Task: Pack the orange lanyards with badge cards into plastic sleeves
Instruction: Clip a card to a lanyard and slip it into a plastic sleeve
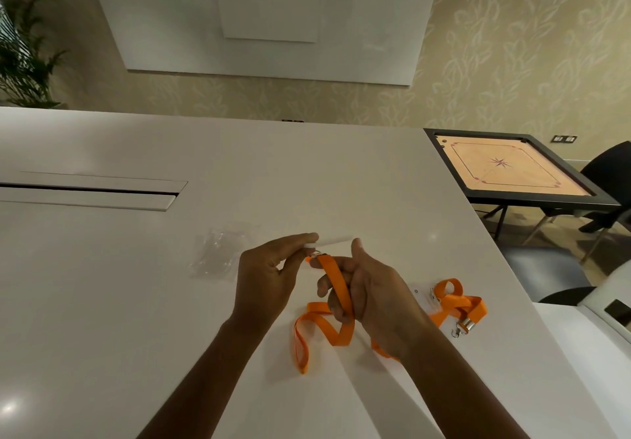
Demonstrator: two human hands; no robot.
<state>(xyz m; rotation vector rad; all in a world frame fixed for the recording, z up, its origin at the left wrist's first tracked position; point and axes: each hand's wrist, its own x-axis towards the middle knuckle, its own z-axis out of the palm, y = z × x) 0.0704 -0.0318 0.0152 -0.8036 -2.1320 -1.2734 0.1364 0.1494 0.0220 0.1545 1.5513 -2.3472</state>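
Observation:
My left hand (268, 276) pinches the end of a white badge card (333, 241), held edge-on above the white table (136, 302). A metal clip joins the card to an orange lanyard (327, 322). My right hand (368, 288) grips that lanyard's strap with curled fingers, and the rest of the strap trails in loops on the table below. A second orange lanyard (456, 303) with a metal hook lies bunched on the table to the right, next to a clear sleeve (421, 297). A small heap of clear plastic sleeves (218, 250) lies left of my hands.
A long cable slot (92, 191) is set into the table at the far left. The table's right edge runs diagonally past my right hand. Beyond it stand a carrom board (512, 168) on a stand and dark chairs (607, 172). A plant (24, 56) is at far left.

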